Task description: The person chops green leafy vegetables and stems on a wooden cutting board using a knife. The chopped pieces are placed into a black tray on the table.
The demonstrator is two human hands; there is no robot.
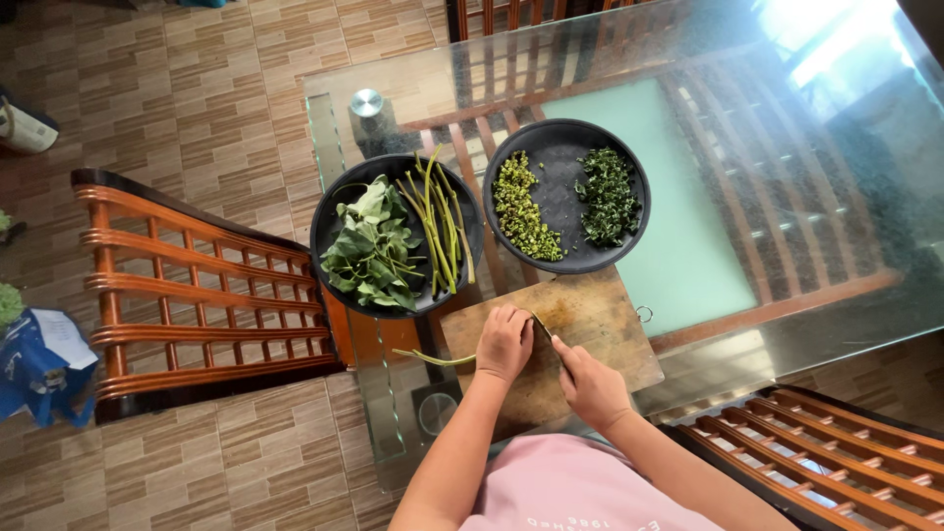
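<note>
My left hand (504, 342) presses down on a bunch of green stems (438, 359) lying across a wooden cutting board (600, 315); the stem ends stick out to the left of the board. My right hand (588, 379) grips a knife (543, 327) whose blade meets the stems right beside my left fingers. Behind the board, a black plate (329, 211) holds green leaves and long stems. A second black plate (565, 172) carries a pile of chopped stem bits on its left and chopped leaves on its right.
Everything rests on a glass table (806, 147) with a pale green panel under it. A wooden chair (187, 295) stands at the left and another (816, 462) at the lower right. A small round metal lid (367, 101) lies at the table's far left. A blue bag (39, 359) sits on the tiled floor.
</note>
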